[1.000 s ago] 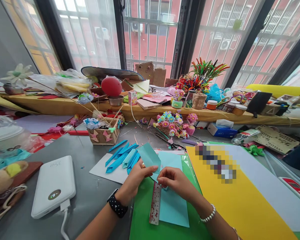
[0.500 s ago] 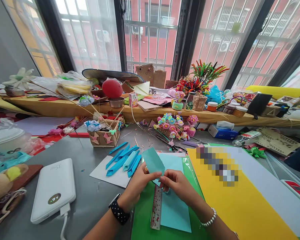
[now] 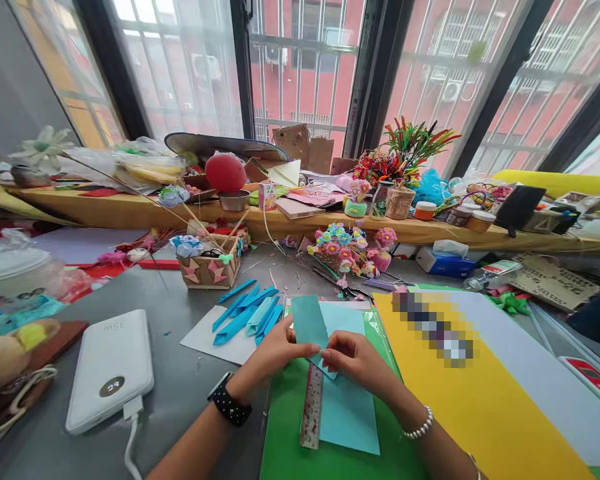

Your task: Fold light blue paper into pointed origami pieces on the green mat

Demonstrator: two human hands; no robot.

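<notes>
A small piece of light-blue paper is held up between both hands above the green mat. My left hand grips its left and lower edge, thumb on the front. At its right edge, my right hand pinches the paper with thumb and fingertips. Beneath the hands lie a larger light-blue sheet and a patterned ruler, both on the green mat. Left of my left hand, several folded blue paper strips rest on a white sheet.
A white power bank with a cable lies at left. Yellow paper covers the right side. Behind stand a cardboard box, a flower bunch, scissors and a tissue box. A crowded ledge runs below the windows.
The paper piece has turned slightly more upright, and its lower corner now shows below my fingers. Both hands stay closed on it. The view has shifted a little.
</notes>
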